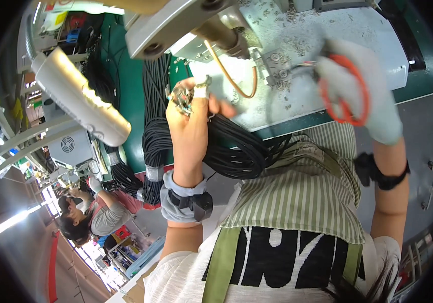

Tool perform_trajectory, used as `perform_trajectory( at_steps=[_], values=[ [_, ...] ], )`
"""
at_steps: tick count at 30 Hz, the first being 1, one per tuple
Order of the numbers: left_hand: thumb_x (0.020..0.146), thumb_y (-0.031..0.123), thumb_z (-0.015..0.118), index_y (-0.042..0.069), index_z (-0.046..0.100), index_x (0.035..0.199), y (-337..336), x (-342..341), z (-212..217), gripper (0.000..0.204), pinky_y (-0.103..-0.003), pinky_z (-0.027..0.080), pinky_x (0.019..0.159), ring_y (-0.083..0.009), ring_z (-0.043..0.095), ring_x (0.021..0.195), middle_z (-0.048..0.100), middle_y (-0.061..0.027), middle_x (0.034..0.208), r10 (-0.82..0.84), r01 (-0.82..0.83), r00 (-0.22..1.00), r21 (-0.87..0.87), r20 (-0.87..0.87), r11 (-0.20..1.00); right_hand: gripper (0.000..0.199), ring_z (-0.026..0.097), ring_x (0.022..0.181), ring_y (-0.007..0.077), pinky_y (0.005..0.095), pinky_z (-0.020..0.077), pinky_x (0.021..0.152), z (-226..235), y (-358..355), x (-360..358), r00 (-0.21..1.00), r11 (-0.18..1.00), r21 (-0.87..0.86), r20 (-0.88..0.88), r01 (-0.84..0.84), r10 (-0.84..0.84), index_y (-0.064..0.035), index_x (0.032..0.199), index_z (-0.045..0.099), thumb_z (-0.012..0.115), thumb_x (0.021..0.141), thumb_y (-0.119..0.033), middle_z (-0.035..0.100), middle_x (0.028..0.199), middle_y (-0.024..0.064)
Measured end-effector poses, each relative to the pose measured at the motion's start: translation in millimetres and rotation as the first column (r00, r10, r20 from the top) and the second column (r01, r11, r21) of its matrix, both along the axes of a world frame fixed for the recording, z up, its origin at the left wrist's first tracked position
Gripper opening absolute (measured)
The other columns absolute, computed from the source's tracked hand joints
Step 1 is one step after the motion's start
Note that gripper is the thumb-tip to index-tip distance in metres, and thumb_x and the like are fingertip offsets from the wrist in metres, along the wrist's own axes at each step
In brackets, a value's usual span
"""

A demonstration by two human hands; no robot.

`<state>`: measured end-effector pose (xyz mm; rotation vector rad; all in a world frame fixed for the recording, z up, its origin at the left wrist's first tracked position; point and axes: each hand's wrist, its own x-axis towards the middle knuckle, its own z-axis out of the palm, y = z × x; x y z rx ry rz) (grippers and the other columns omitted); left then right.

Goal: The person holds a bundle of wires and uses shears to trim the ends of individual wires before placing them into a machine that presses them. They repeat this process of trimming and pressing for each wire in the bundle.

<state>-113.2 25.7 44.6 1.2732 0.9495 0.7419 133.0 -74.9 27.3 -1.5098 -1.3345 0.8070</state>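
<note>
My left hand [188,131], bare but for a white wrap on one finger, is closed around a bunch of cable ends [181,99] with small metallic and coloured tips. From that hand a thick bundle of black cables [236,154] loops down over the bench edge towards my lap. In a white glove, my right hand [373,86] grips red-handled scissors [345,86] over the right part of the machine table. Motion blurs this hand and the scissors' blades. Left of the scissors, a small metal fixture [274,68] is fixed to the table.
A grey machine head [181,25] overhangs the white machine table [312,30], where small metal bits lie scattered. A tube lamp [80,96] shines at left. More black cables [156,101] lie on the green bench [133,96]. Another person [100,214] works at the far left.
</note>
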Motion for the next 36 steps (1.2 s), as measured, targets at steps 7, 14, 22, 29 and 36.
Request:
perform_trajectory(
  at_steps=[7, 14, 22, 29, 36],
  values=[
    [0.083, 0.002, 0.061, -0.001, 0.05, 0.11, -32, -11, 23, 0.029, -0.023, 0.045, 0.059, -0.0095, 0.053, 0.061, 0.058, -0.005, 0.081, -0.248, 0.23, 0.969, -0.34, -0.009, 0.912, 0.019, 0.056, 0.054, 0.0112, 0.0261, 0.0422, 0.049, 59, -37, -40, 0.916, 0.943, -0.085, 0.279, 0.322, -0.288, -0.0018, 0.101, 0.06, 0.057, 0.085, -0.013, 0.059, 0.065, 0.0075],
    [0.072, 0.001, 0.064, 0.0, 0.036, 0.135, -46, -10, 32, 0.069, -0.021, 0.042, 0.073, -0.0071, 0.051, 0.08, 0.056, -0.0035, 0.092, -0.554, 0.53, 0.824, -0.183, -0.119, 0.828, 0.019, 0.059, 0.052, 0.0183, 0.0287, 0.0438, 0.05, 53, -24, -67, 0.95, 0.968, -0.056, 0.186, -0.244, 0.251, -0.0033, 0.095, 0.061, 0.063, 0.079, -0.012, 0.057, 0.062, 0.0113],
    [0.075, -0.002, 0.059, 0.0, 0.034, 0.136, -58, 1, 30, 0.066, -0.022, 0.044, 0.076, -0.0094, 0.055, 0.083, 0.054, -0.006, 0.099, -0.473, 0.493, 0.87, -0.249, 0.14, 0.834, 0.016, 0.054, 0.044, 0.0169, 0.0282, 0.041, 0.045, 42, -33, -61, 0.978, 0.978, 0.022, 0.05, -0.205, 0.204, -0.0005, 0.085, 0.057, 0.064, 0.079, -0.013, 0.052, 0.054, 0.0094],
    [0.075, -0.005, 0.061, -0.001, 0.046, 0.12, -62, -8, 20, 0.047, -0.023, 0.047, 0.07, -0.014, 0.06, 0.08, 0.057, -0.0103, 0.095, -0.56, 0.566, 0.814, -0.008, -0.155, 0.824, 0.018, 0.048, 0.038, 0.0103, 0.0254, 0.0378, 0.04, 60, -48, -63, 0.941, 0.96, -0.266, -0.338, -0.088, -0.008, 0.0019, 0.076, 0.054, 0.054, 0.085, -0.014, 0.053, 0.051, 0.0047],
    [0.07, -0.007, 0.068, -0.001, 0.051, 0.112, -72, 15, 16, 0.046, -0.027, 0.048, 0.062, -0.0188, 0.061, 0.074, 0.058, -0.0115, 0.087, -0.207, 0.341, 0.938, 0.646, -0.277, 0.683, 0.024, 0.047, 0.036, 0.0092, 0.0242, 0.0365, 0.037, 60, -46, -62, 0.743, 0.934, -0.288, -0.668, -0.21, -0.039, 0.0025, 0.075, 0.054, 0.051, 0.088, -0.017, 0.051, 0.048, 0.0038]
  ],
)
